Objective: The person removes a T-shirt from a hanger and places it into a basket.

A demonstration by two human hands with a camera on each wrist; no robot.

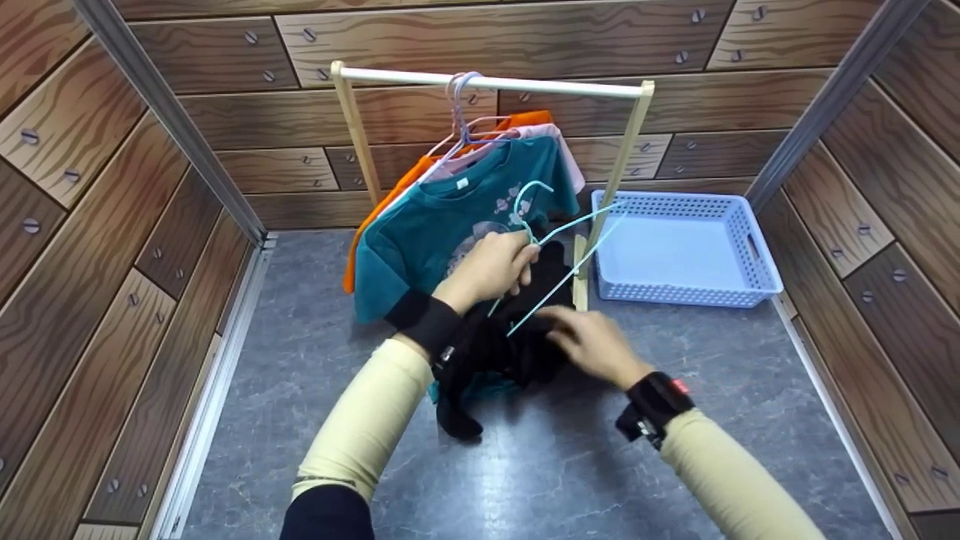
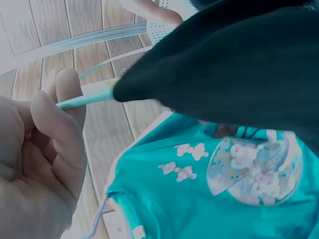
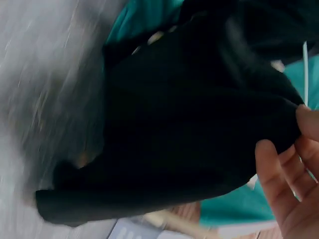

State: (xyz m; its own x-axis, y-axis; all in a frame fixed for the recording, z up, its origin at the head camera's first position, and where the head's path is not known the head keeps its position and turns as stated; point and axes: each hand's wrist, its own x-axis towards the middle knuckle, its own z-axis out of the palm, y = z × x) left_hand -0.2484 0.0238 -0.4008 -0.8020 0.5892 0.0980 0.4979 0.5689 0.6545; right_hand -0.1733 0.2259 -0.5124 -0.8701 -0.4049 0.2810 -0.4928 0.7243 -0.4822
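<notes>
My left hand (image 1: 491, 264) grips a light turquoise hanger (image 1: 564, 279) just below its hook. In the left wrist view one arm of the hanger (image 2: 89, 98) runs into a black garment (image 2: 224, 69). The hanger's other arm points right, outside the cloth. My right hand (image 1: 600, 345) is at the right side of the black garment (image 1: 472, 360). In the right wrist view its thumb and fingers (image 3: 269, 154) pinch the edge of the black cloth (image 3: 189, 129). Behind the garment hangs a teal shirt (image 1: 435, 217) with a floral print.
A wooden rack with a white rail (image 1: 555, 88) carries the teal shirt, a pink shirt (image 1: 571, 169) and an orange garment (image 1: 352, 262). Right of the rack stands a light blue basket (image 1: 675, 292) on the grey floor (image 1: 300, 420). Wood-patterned walls (image 1: 487, 41) enclose the space.
</notes>
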